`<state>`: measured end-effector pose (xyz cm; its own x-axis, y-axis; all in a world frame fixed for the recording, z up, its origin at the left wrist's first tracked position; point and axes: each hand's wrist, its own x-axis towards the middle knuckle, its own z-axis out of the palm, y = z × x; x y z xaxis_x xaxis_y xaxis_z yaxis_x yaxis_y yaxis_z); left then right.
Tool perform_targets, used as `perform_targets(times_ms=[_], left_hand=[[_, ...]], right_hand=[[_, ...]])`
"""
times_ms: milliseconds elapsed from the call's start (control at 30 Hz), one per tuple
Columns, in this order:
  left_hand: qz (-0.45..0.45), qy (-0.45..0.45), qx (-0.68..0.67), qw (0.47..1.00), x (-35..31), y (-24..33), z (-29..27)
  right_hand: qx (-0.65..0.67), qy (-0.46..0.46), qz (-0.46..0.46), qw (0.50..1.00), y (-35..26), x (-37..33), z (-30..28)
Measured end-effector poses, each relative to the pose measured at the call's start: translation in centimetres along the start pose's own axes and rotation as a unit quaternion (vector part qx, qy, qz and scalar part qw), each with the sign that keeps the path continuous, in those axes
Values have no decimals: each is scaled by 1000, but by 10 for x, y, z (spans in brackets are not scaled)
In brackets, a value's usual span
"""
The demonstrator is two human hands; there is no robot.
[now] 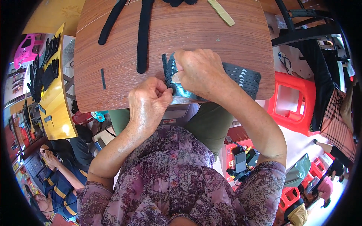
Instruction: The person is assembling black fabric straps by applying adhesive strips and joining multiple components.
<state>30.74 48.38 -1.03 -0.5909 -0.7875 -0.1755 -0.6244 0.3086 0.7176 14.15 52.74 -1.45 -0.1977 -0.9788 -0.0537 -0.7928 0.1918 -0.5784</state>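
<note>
1. Handling a dark strip bundle (241,80) two-handed at the near edge of a wood-grain tabletop (120,56), right of centre; that, as I judge it, is the step in hand: close work at the bundle's left end.
2. Left hand (148,100) closed, fingers curled, thumb and forefinger tips together beside the bundle's near-left corner. From where I stand, cannot tell whether they pinch an edge.
3. Right hand (201,71) closed in a loose fist over the bundle, thumb toward its shiny upper face. Whatever the curled fingers hold is hidden.
4. Next move, my judgement: calls for the right hand to keep the stack steady while the left fingertips get a sure hold at the corner; a loose grip might let the layers slide.
5. Bundle's look: flat, roughly oblong, ribbed with dark parallel bands, pale marks in rows on the right part. Bluish, film-like gloss between the hands; material uncertain. The right forearm covers part of it.
6. Lying apart beyond the hands: a long black strap (143,37), a shorter-looking black strap (111,23), a flat cream strip (221,13).
</note>
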Motion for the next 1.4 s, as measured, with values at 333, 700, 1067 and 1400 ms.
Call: perform_targets(times_ms=[333,700,1067,1400], left_hand=[[126,54,45,990,-7,-5,10],[29,-26,-21,999,-1,1,1],[-67,-71,-44,994,4,11,-9],[60,23,-16,998,-6,-1,6]], right_hand=[[3,-1,-7,1000,-1,0,-3],[-3,-7,-11,1000,-3,0,-6],[29,-16,-20,999,5,-1,-5],[42,-12,-5,999,10,2,-3]])
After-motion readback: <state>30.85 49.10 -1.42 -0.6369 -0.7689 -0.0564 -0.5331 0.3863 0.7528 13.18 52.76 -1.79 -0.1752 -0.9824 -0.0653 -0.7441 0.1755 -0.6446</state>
